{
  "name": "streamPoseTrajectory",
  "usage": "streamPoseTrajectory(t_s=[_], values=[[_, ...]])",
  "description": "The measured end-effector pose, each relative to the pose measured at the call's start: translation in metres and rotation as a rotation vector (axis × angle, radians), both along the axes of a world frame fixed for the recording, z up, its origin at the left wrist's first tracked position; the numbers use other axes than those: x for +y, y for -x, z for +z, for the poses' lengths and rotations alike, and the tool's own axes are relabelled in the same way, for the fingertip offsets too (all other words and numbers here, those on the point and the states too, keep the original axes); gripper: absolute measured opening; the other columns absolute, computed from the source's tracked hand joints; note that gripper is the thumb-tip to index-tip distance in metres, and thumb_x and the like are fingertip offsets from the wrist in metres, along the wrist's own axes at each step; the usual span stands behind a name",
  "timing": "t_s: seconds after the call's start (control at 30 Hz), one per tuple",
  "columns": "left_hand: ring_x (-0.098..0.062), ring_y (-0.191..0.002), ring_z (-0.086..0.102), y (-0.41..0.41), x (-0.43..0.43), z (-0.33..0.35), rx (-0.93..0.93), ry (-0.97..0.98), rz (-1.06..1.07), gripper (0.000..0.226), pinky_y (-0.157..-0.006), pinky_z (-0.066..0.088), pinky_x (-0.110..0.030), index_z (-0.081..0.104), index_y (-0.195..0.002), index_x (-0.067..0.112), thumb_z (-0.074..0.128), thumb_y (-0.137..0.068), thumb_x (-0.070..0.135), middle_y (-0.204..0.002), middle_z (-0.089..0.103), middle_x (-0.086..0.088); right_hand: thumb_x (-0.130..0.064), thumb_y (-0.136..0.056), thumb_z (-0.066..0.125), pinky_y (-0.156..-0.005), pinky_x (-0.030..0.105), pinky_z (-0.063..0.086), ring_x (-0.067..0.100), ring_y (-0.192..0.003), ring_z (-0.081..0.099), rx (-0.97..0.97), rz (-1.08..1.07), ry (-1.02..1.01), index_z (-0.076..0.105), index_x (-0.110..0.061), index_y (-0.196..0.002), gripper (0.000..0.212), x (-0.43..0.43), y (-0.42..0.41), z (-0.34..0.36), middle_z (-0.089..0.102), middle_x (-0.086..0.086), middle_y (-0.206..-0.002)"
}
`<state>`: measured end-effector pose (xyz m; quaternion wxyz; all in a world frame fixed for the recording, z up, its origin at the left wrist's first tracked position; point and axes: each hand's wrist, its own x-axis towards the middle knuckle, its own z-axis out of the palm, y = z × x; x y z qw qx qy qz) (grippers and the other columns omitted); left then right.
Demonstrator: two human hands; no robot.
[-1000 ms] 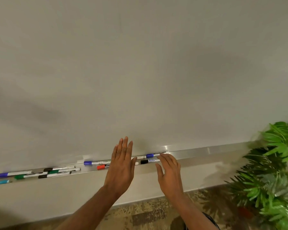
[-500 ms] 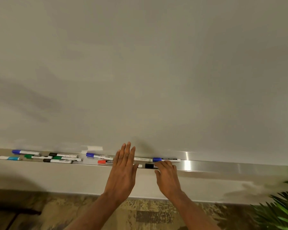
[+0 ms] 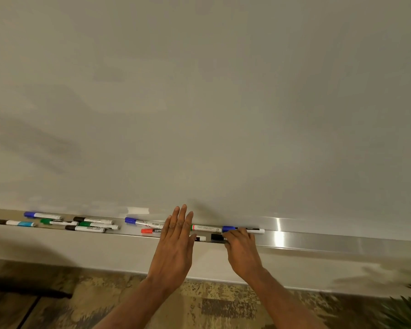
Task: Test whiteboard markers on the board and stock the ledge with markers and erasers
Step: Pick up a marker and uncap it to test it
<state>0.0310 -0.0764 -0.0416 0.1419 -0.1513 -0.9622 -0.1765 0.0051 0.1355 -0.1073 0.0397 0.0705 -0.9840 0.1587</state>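
A large blank whiteboard (image 3: 199, 103) fills the view, with a metal ledge (image 3: 318, 238) along its bottom. Several capped markers lie on the ledge: a cluster of blue, green and black ones (image 3: 88, 225) at the left, a blue-capped one (image 3: 138, 221) and a red-capped one (image 3: 147, 231) near the middle. My left hand (image 3: 173, 248) is flat and open over the ledge, fingers together, holding nothing. My right hand (image 3: 242, 250) curls its fingers over a black-capped marker (image 3: 217, 237) at the ledge's front lip. Just behind it lies another blue-capped marker (image 3: 228, 228). No eraser is visible.
The ledge runs bare and shiny to the right of my right hand. Below the board is a pale wall strip, then patterned carpet (image 3: 211, 305). A green plant (image 3: 408, 309) stands at the lower right, and a dark object (image 3: 22, 286) lies on the floor at the left.
My view has swung left and levelled, so the plant slid to the corner. My right hand moved onto the ledge and its fingers curled over the black-capped marker. My left hand stayed flat.
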Motion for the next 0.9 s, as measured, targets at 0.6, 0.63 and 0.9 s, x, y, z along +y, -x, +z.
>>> streamPoseTrajectory(t_s=[0.6,0.63,0.9], values=[[-0.016,-0.156,-0.001,0.004,-0.002,-0.018,-0.067,-0.024,0.018,0.056,-0.125,-0.003,-0.029,0.016,-0.161,0.017,0.021,-0.109,0.038,-0.169,0.011,-0.003,-0.017,-0.090,0.067,-0.101,0.035,0.039,0.018,-0.113,0.051,-0.056,0.097,0.117,0.070,-0.024,-0.119,0.030,0.012,0.019,-0.010,0.065,-0.005,-0.117],[-0.015,-0.156,-0.001,0.005,-0.001,-0.019,-0.069,-0.034,0.016,0.056,-0.125,-0.004,-0.028,0.016,-0.161,0.018,0.022,-0.109,0.039,-0.169,0.010,-0.002,-0.017,-0.090,0.068,-0.101,0.036,0.041,0.018,-0.111,0.051,-0.044,0.103,0.132,0.071,-0.023,-0.118,0.029,0.012,0.019,-0.009,0.065,-0.005,-0.115],[0.000,-0.144,0.029,0.009,0.012,0.025,-0.273,-0.475,0.067,0.054,-0.116,0.029,-0.024,0.027,-0.157,0.034,0.039,-0.106,0.046,-0.158,0.030,0.019,-0.013,-0.095,0.063,-0.087,0.023,0.050,0.007,-0.097,0.058,0.072,0.063,0.638,0.066,-0.018,-0.115,0.022,-0.016,0.010,0.052,0.057,-0.007,-0.104]])
